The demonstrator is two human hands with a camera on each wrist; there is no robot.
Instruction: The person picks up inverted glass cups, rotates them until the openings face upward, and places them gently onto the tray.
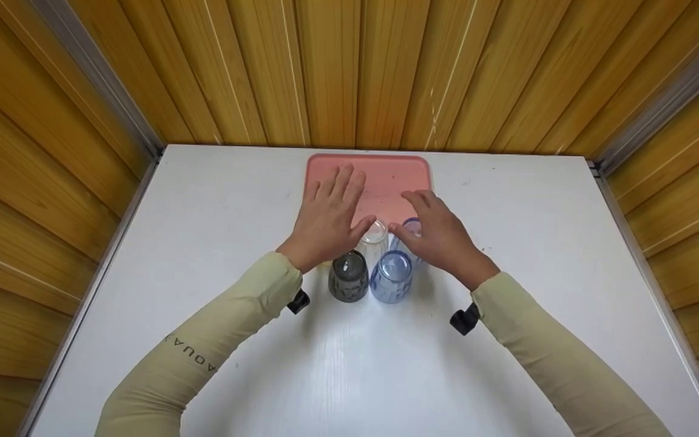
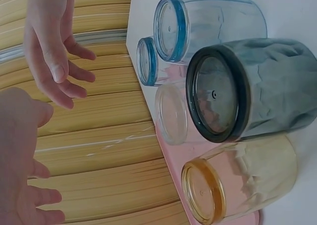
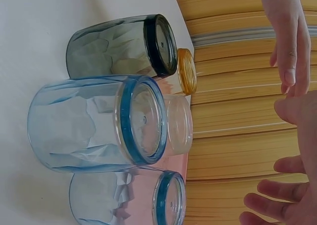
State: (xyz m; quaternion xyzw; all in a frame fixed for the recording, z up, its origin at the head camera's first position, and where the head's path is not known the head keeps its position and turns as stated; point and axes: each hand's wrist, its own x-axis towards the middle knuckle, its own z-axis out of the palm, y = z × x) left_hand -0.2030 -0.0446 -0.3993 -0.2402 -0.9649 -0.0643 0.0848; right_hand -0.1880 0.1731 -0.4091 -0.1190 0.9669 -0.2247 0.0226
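Note:
Several tumblers stand upside down, grouped at the near edge of the pink tray. A dark grey glass point(image 1: 349, 280) and a blue glass point(image 1: 391, 282) are in the front, side by side. Behind them come a clear glass point(image 1: 374, 243) and a second blue glass point(image 3: 99, 195). In the left wrist view an amber glass point(image 2: 252, 180) stands beside the grey one; from the head it is mostly hidden under the left hand. My left hand point(image 1: 327, 221) hovers over the left glasses with its fingers spread. Above the right ones is my right hand point(image 1: 439, 235), fingers loosely bent, holding nothing.
The pink tray point(image 1: 389, 173) lies at the back middle of the white table point(image 1: 228, 200), close to the wood-panelled wall point(image 1: 325, 73). More panelled walls rise at left and right. A small black camera sits under each wrist.

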